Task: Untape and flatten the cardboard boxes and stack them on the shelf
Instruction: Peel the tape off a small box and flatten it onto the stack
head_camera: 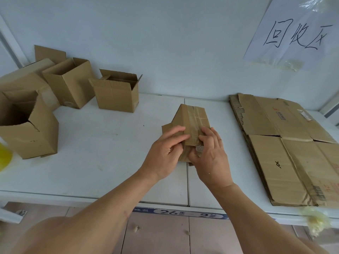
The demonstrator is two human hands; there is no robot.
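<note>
A small taped cardboard box [192, 118] stands tilted on the white shelf surface [110, 153], its taped bottom facing me. My left hand [163, 153] grips its left side, fingers laid over the cardboard. My right hand [211, 154] holds the near right edge and pinches a loose end of clear tape [199, 149]. A stack of flattened boxes [286, 149] lies on the right of the shelf.
Several open cardboard boxes stand at the left: a large one [31, 129] in front, one [71, 83] behind it and one [117, 92] nearer the middle. A handwritten paper sign [297, 33] hangs on the back wall. The shelf's front edge carries a number label [181, 212].
</note>
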